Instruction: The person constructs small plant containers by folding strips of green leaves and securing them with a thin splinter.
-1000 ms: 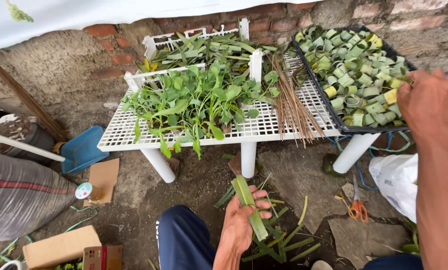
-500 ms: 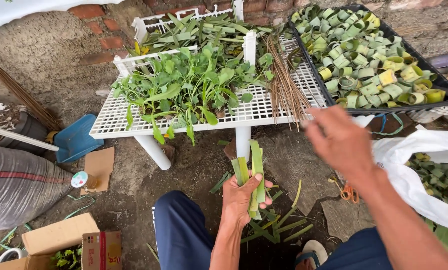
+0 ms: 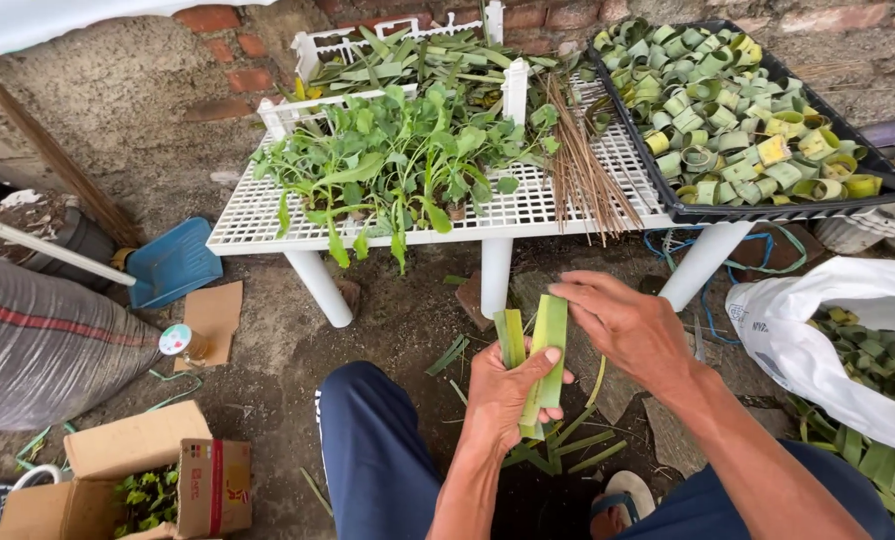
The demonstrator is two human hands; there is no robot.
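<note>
The leaf strips (image 3: 537,350) are long, flat, pale green bands, two or three held together upright, their tops cut square and their lower ends hanging past the palm. The left hand (image 3: 507,390) is closed around their middle, thumb pressed across the front of the widest strip. The right hand (image 3: 632,325) hangs just beside them, fingers loosely curled and open, its fingertips touching the top edge of the widest strip. The strips sit low in the middle of the view, above the person's knees and in front of the white bench (image 3: 567,205). On that bench lie leafy seedlings (image 3: 397,165), a bundle of thin brown sticks (image 3: 582,170) and a black tray (image 3: 667,195) full of rolled leaf rings (image 3: 742,105). More cut leaves lie on the ground under the hands.
</note>
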